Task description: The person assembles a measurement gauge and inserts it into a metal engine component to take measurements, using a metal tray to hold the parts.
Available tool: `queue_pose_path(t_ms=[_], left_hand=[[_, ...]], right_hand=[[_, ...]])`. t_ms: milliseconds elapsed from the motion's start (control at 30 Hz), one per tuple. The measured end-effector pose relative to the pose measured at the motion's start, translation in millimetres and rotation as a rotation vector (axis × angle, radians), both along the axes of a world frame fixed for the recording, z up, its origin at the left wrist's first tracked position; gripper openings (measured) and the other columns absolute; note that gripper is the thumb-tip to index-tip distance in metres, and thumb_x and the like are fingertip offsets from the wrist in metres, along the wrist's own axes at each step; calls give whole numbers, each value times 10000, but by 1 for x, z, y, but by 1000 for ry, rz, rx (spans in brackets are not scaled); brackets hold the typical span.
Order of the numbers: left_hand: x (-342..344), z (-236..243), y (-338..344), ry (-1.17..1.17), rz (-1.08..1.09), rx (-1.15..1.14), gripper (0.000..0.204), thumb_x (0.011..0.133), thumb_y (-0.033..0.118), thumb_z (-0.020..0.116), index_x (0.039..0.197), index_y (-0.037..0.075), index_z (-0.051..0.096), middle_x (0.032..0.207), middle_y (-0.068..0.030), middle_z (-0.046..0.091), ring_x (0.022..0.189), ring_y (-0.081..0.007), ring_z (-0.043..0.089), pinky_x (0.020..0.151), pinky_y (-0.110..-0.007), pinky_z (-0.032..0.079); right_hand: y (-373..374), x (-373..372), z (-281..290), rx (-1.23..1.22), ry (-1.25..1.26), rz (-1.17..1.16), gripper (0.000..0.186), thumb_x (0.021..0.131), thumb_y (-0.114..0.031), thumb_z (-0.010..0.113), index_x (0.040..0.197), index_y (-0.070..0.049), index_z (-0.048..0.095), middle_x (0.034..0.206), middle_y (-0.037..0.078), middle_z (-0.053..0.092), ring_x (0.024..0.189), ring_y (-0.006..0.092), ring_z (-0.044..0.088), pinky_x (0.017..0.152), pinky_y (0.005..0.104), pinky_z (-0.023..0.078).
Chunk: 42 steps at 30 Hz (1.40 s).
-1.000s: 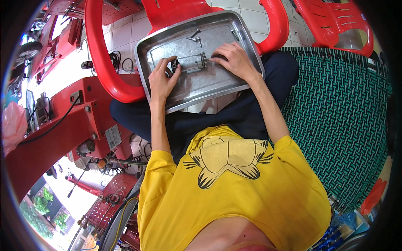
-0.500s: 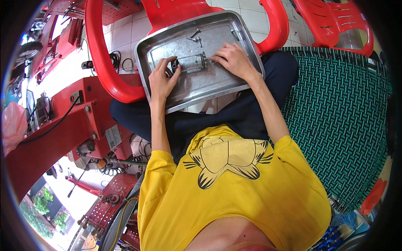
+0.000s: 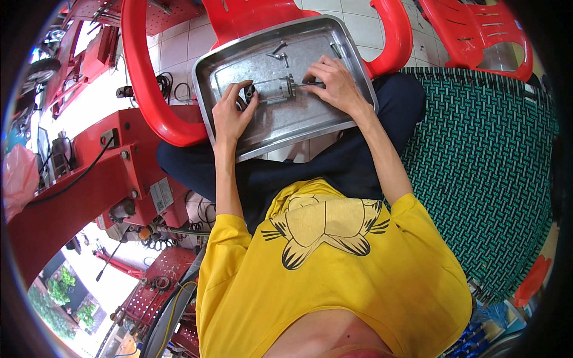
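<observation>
A clear cylinder [image 3: 272, 90] with a dark end piece [image 3: 249, 92] and a round metal flange [image 3: 290, 86] lies across a metal tray [image 3: 286, 130]. My left hand [image 3: 231, 114] is closed round the dark end, thumb on the near side and fingers on the far side. From the flange a thin metal rod [image 3: 305, 84] sticks out to the right. My right hand [image 3: 335, 85] pinches this rod between thumb and fingers; its outer end is hidden in the hand. Beyond the cylinder lie several small metal bolts [image 3: 278, 55], and another small metal piece [image 3: 336, 50] is by the tray's far right corner.
The tray rests on a red plastic chair [image 3: 250, 21], whose arms rise on both sides. A green and black woven seat [image 3: 477, 173] is at the right. Red metal machinery [image 3: 128, 161] stands close on the left, with cables and tools around it.
My right hand has shifted slightly right, away from the flange, and more of the rod shows between them. My left hand and the cylinder have stayed in place.
</observation>
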State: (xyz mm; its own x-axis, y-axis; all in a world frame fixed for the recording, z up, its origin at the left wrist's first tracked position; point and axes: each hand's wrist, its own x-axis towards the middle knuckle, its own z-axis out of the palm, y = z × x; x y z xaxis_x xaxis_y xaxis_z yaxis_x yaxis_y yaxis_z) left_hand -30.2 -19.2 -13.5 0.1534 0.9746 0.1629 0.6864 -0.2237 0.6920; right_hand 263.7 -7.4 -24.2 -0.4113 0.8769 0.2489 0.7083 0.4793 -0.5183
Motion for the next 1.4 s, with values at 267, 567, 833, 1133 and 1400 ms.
queue_pose_path(t_ms=[267,567,833,1133,1400], left_hand=[[1,0,0,-4,-2,3,298,927,256,787,1197,133,760,964,-65,718,634,-190,654,650,-343,526],[0,-2,1,-1,0,-1,300,929,265,786,1197,132,762,965,-63,720,634,-191,641,643,-339,520],[-1,-4,1,8,-2,11,301,929,264,786,1199,133,762,961,-62,719,622,-190,639,637,-340,518],[0,-2,0,4,-1,3,302,928,258,785,1202,134,758,952,-60,715,613,-193,636,638,-344,519],[0,-1,1,17,-3,11,295,929,261,784,1196,137,760,944,-57,709,625,-197,640,643,-351,517]], right_hand=[[0,-1,-9,-32,-39,-7,284,1000,-338,707,1041,-70,792,1045,44,761,1060,244,651,968,392,447],[0,0,-8,-6,-7,10,243,975,-321,735,1006,-88,793,1011,27,763,1037,232,646,959,385,447],[0,-1,-3,50,24,11,251,903,-314,807,976,-81,750,999,32,732,1030,242,631,948,388,454],[0,0,-4,63,52,-14,249,933,-303,778,1044,-81,761,1045,39,733,1052,247,636,945,392,455],[0,0,-16,-58,-77,-23,297,1016,-362,663,1011,-111,821,980,18,775,1075,219,654,965,380,436]])
